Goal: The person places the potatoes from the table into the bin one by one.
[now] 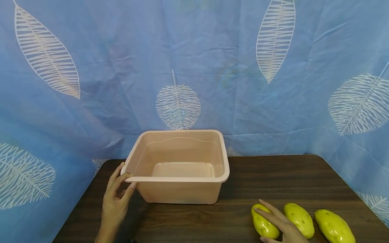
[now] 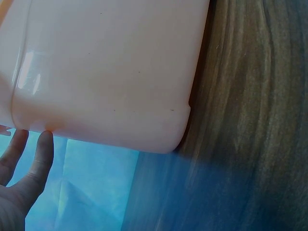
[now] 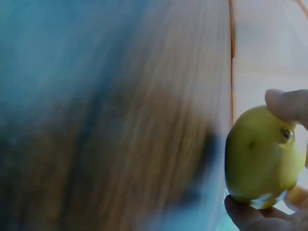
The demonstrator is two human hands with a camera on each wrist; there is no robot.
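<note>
The left hand [image 1: 115, 202] is at the lower left of the head view, its forearm slanting up from the bottom edge. The wrist is nearly straight and the fingers point up and to the right, spread a little. It holds the tub [image 1: 182, 192] lightly by its near left corner, fingertips at the rim and thumb against the outer wall. The left wrist view shows fingertips touching the wall. The tub stands upright on the table [image 1: 194, 222], left of centre, with a blue cloth [image 1: 218, 101] behind.

The right hand [image 1: 284, 226] enters at the lower right of the head view, fingers pointing up and to the left across the left potato [image 1: 262, 228]. In the right wrist view, digits press its upper and lower sides, the grip just as wide as the potato. The middle potato [image 1: 301, 217] lies beside that hand, and the right potato [image 1: 334, 226] is farther right.
</note>
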